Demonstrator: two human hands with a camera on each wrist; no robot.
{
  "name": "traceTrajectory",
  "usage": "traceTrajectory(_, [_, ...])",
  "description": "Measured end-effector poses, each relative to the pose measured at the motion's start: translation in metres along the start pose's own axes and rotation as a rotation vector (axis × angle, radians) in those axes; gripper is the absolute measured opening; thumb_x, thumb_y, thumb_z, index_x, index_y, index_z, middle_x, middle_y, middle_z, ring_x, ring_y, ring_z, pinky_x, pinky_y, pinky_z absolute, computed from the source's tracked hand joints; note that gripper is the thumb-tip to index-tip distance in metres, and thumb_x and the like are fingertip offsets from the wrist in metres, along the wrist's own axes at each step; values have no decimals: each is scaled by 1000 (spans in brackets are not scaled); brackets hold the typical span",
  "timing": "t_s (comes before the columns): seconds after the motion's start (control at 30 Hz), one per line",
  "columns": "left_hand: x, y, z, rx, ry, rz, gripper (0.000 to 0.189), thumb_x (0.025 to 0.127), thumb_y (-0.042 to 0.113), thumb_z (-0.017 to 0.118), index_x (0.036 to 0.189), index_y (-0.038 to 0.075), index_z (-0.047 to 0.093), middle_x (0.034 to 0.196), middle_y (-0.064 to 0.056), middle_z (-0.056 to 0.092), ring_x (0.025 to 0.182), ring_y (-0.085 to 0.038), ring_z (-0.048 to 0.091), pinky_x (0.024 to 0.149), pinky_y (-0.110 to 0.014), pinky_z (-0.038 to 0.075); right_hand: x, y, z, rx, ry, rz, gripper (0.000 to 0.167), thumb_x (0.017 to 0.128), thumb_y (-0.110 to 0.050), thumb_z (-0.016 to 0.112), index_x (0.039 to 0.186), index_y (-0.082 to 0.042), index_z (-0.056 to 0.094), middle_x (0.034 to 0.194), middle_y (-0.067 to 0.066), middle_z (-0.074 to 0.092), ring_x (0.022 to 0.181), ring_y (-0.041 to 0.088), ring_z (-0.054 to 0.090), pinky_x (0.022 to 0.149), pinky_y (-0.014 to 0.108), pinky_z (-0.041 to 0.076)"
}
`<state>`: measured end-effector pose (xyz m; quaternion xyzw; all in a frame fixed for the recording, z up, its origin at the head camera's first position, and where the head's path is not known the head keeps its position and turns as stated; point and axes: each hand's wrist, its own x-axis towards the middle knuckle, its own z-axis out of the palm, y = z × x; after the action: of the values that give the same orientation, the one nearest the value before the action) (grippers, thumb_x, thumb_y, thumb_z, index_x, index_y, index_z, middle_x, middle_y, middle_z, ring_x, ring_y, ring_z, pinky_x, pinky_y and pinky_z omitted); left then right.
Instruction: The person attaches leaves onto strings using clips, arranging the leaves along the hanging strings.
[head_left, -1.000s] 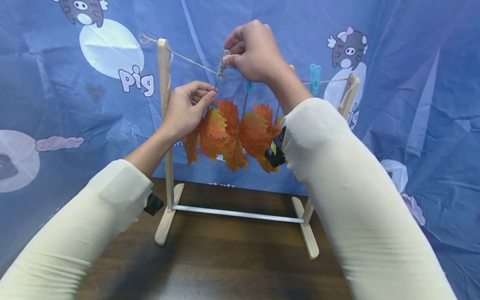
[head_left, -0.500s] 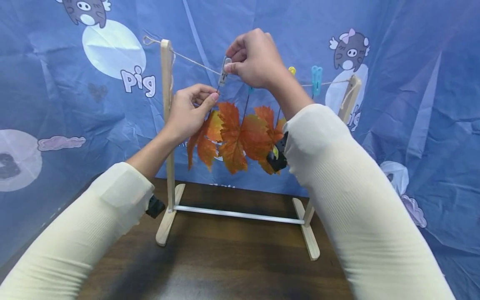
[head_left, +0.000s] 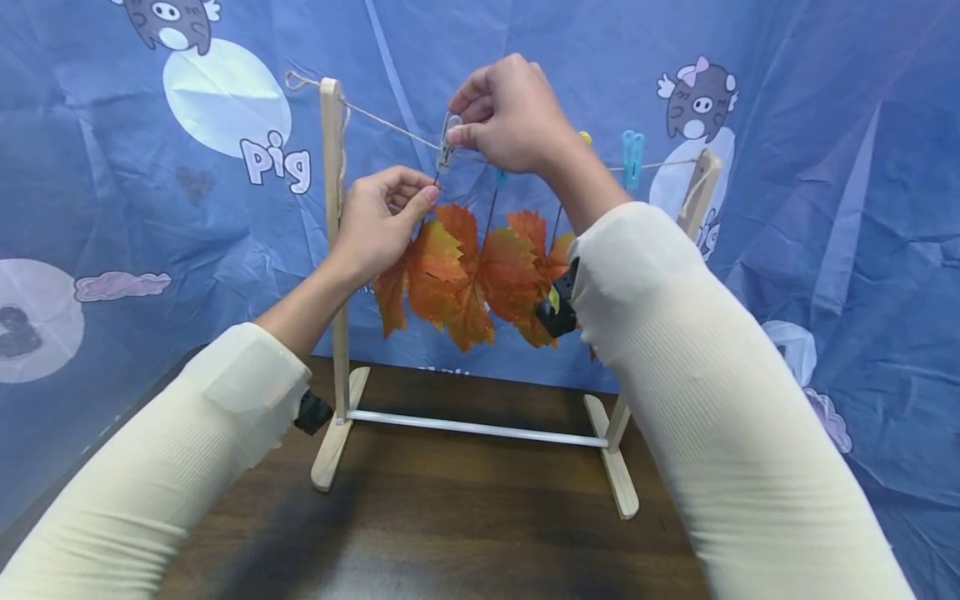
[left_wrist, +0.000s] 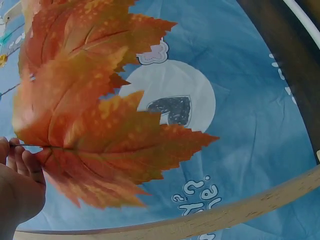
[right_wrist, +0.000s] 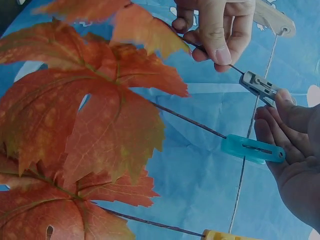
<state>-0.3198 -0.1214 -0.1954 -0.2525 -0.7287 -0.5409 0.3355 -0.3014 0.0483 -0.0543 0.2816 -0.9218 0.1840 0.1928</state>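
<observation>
My left hand [head_left: 384,218] pinches the thin dark stem of an orange artificial maple leaf [left_wrist: 100,145], which hangs below the fingers. In my right hand [head_left: 510,117] a grey clothespin [right_wrist: 257,86] is gripped between thumb and fingers, right at the string [right_wrist: 252,117]. The stem's upper end meets the clothespin's tip in the right wrist view. Beside it, a teal clothespin [right_wrist: 250,149] holds another orange leaf [right_wrist: 100,115] by its stem on the string. A yellow clothespin [right_wrist: 225,235] has a further leaf [right_wrist: 65,200] hanging from it.
The string runs between two wooden posts [head_left: 331,250] of a stand with a white crossbar [head_left: 480,429] and wooden feet [head_left: 611,458]. A light-blue clothespin [head_left: 633,158] sits near the right post. Behind hangs a blue printed cloth [head_left: 825,167]; below lies a brown table [head_left: 450,525].
Both hands and the grey clothespin sit slightly lower in the head view than a second ago, with the clothespin at the string. The leaf under the left hand has swung and turned.
</observation>
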Motion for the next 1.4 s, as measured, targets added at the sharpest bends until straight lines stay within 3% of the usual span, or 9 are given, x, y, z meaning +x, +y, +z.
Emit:
traceTrajectory(0.17, [2,2,1,-15,1,16,20,101,14,66,107,-4,72,92,-16,71,75,-12,60,71,-21,48,0,-1,0,-2,5,-6,32,99,-25,69,126,-9,70,119,1,75,108,8,67,101,20,45])
traceTrajectory(0.2, [3,2,2,-16,0,15,20,101,15,66,107,-4,72,92,-16,72,75,-12,60,71,-21,48,0,-1,0,4,-2,-4,32,99,-25,69,127,-9,70,120,1,74,109,8,67,96,21,49])
traceTrajectory(0.67, [2,7,0,10,-18,-19,24,102,19,66,112,-2,72,95,-15,72,77,-13,61,72,-22,48,-1,0,-1,-13,-34,-11,41,103,-30,62,138,-10,62,132,2,68,121,10,62,100,23,48])
traceTrajectory(1.1, [0,7,0,21,-25,-37,25,102,20,66,112,-2,73,93,-15,72,76,-14,61,70,-22,48,-5,0,-5,-19,73,-47,43,103,-28,62,140,-7,61,132,5,68,121,11,64,100,20,48])
traceTrajectory(1.4, [-4,9,-2,26,-18,-51,26,103,22,65,115,1,74,98,-16,73,79,-18,62,69,-22,48,-21,10,-16,1,143,-96,41,103,-28,62,138,-6,62,131,6,69,119,11,65,100,20,48])
